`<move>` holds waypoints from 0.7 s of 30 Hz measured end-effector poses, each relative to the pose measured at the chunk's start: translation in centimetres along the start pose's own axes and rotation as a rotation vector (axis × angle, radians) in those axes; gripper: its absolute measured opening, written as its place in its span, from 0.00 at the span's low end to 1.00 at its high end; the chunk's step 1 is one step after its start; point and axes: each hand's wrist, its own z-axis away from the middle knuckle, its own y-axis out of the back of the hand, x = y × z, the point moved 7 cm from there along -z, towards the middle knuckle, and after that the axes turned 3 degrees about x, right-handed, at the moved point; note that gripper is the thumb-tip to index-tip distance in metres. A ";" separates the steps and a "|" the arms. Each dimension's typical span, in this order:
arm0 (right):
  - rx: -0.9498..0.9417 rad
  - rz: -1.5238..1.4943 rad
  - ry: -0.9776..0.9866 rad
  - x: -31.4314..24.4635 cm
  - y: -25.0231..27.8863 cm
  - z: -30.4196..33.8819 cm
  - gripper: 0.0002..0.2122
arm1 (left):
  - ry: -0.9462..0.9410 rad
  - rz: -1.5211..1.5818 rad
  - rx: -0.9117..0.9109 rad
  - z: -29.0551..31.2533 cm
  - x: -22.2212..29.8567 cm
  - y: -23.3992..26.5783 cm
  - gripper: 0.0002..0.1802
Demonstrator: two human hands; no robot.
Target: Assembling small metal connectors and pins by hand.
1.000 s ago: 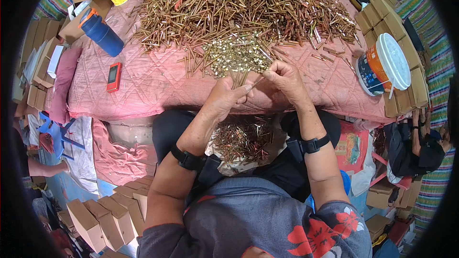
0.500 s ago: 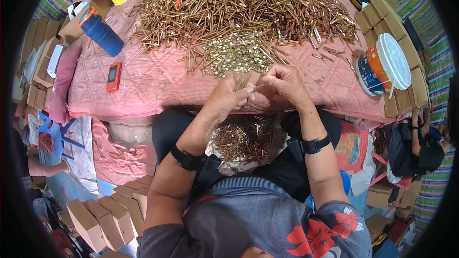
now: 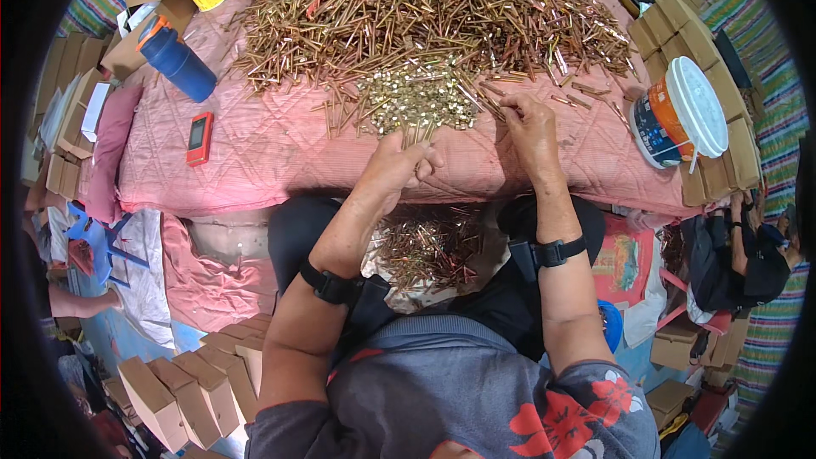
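My left hand point(image 3: 398, 163) is closed around a small bunch of thin brass-coloured metal rods point(image 3: 418, 132), whose ends stick up past the fingers. It is just in front of a heap of small shiny nut-like metal pieces point(image 3: 416, 95). To the right of that heap, my right hand point(image 3: 532, 123) reaches down with thumb and forefinger pinched at the end of a loose metal rod point(image 3: 490, 104); the fingers partly hide the contact. A large pile of similar rods point(image 3: 425, 13) covers the far part of the pink quilted cloth point(image 3: 280, 153).
At the left are a blue bottle point(image 3: 180, 64) and a red handheld device point(image 3: 200, 138). A white-lidded bucket point(image 3: 671, 123) stands at the right. More rods point(image 3: 429, 251) lie in a container between my knees. Cardboard boxes point(image 3: 174, 395) line the sides, and another person point(image 3: 748, 263) is at far right.
My right hand has moved away from the left hand, to the right and farther out, onto the loose rods. My left hand has shifted slightly left, still holding its bunch.
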 end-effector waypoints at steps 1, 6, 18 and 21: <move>-0.012 0.006 0.011 -0.3 -0.3 -0.1 0.05 | 0.010 -0.016 -0.010 0.0 0.0 -0.1 0.10; -0.073 0.247 0.094 -2.1 -1.0 0.1 0.04 | 0.020 0.100 -0.081 0.0 -0.2 -0.3 0.09; -0.067 -0.045 -0.131 -0.6 0.3 0.0 0.04 | -0.006 0.259 -0.010 -0.1 0.1 -0.1 0.09; -0.130 -0.677 -0.392 0.4 -0.9 0.4 0.04 | -0.047 0.200 -0.021 -0.4 -0.4 0.1 0.09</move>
